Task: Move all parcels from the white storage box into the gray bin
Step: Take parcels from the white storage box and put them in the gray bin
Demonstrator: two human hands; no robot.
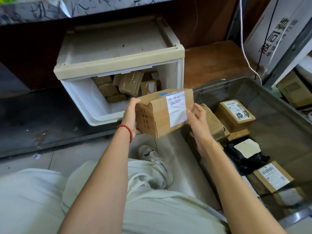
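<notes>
Both legs sit at the bottom of your view in pale trousers (30,200), with a white shoe (152,157) planted on the grey tiled floor (55,159). Just above the shoe you've got the parcel (157,114) up in the air, between the two containers and resting on neither.

Your left hand (130,115), the one with the red bead bracelet (125,130), is curled round its left end with the thumb on top. Your right hand (200,125) has its thumb on the labelled face and its fingers round the right end, I think, though that end is half hidden.

Right beside that wrist is the gray bin (278,115). A few labelled boxes (235,114) and a black bag (244,157) lie along its near-left side, and its far right floor is bare.

Further back, the white storage box (118,63) stands on a dark step (33,115), front open toward you, brown parcels (128,83) piled at the back. A strip of tile separates it from the bin.

Behind it all is wood panelling (211,59) under a marbled counter edge (33,9). A white cord (248,56) hangs near the bin's far corner.
</notes>
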